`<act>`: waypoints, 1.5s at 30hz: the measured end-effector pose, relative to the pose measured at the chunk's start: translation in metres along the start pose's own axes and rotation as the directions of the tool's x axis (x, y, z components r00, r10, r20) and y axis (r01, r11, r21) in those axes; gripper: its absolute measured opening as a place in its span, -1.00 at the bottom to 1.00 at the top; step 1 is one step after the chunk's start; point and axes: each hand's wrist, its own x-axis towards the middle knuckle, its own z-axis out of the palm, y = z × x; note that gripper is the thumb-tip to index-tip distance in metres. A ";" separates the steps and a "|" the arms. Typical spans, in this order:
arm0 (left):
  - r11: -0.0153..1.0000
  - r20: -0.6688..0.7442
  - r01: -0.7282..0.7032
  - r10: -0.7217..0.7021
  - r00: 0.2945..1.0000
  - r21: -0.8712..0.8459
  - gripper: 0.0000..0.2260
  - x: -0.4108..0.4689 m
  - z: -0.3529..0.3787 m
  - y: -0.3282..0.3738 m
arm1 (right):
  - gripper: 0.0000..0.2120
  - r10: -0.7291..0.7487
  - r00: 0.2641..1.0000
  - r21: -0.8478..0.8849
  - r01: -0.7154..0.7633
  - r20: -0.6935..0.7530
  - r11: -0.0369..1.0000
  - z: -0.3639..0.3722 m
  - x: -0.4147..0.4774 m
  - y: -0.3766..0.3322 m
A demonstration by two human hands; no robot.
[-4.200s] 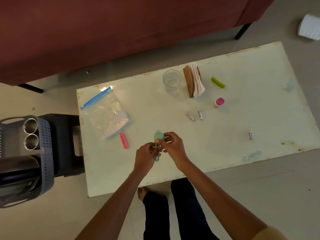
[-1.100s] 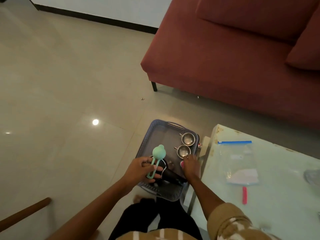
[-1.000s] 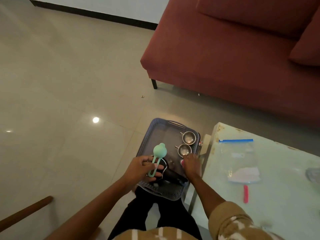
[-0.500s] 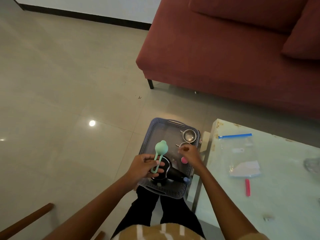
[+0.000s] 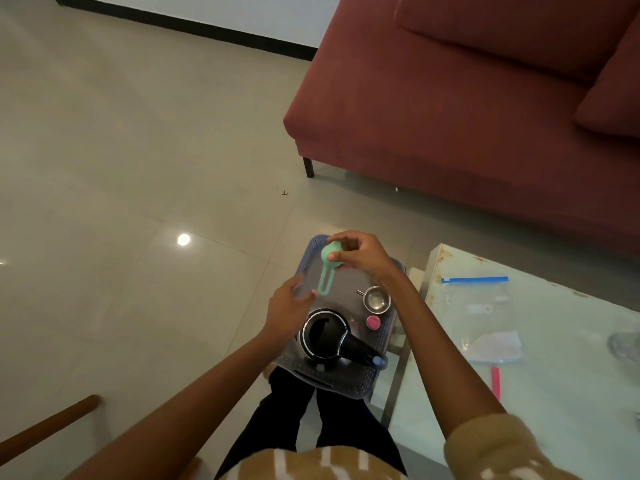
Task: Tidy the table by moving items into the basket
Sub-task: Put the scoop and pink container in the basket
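Over the far end of the grey perforated basket (image 5: 349, 388) my right hand (image 5: 363, 256) pinches the round head of a mint-green tool (image 5: 327, 271), whose looped handle hangs down. Just left of the handle's lower end is my left hand (image 5: 289, 308), fingers relaxed and holding nothing. Inside the basket lie a black kettle (image 5: 325, 336), a steel cup (image 5: 376, 299) and a small pink cap (image 5: 373, 321). My right wrist hides part of the basket's far right corner.
The pale table (image 5: 554, 393) stands right of the basket, bearing a zip bag (image 5: 485, 317) with a blue seal, a pink clip (image 5: 496, 382) and a glass (image 5: 627, 344) at the frame's edge. A red sofa (image 5: 467, 116) sits behind. A wooden bar (image 5: 45, 424) crosses the lower left.
The green tool has passed from my left hand to my right, which rose from the basket floor to its far end. The pink cap now lies in the basket.
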 end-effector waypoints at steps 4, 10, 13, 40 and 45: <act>0.999 -0.023 -0.032 0.031 0.999 -0.011 -0.67 -0.002 -0.007 -0.004 | -0.61 0.007 1.000 -0.506 -0.017 -0.022 0.862 0.002 0.044 0.038; 0.989 -0.059 -0.029 0.021 0.998 -0.146 -0.77 -0.001 -0.018 -0.030 | -0.58 0.198 0.979 -0.816 -0.078 0.046 0.573 0.008 0.079 0.100; 0.974 -0.062 0.018 -0.033 0.998 -0.227 -0.76 0.001 -0.020 -0.046 | -0.57 0.276 0.960 -0.868 -0.103 0.041 0.487 0.004 0.083 0.119; 0.973 -0.004 0.058 -0.060 0.998 -0.222 -0.77 -0.001 -0.009 -0.042 | -0.74 0.081 0.994 -0.753 -0.110 -0.076 0.649 -0.008 0.052 0.116; 0.970 0.037 0.067 -0.060 0.998 -0.235 -0.83 -0.006 0.000 -0.032 | -0.83 0.020 0.966 -0.368 -0.118 -0.259 0.922 -0.020 0.004 0.077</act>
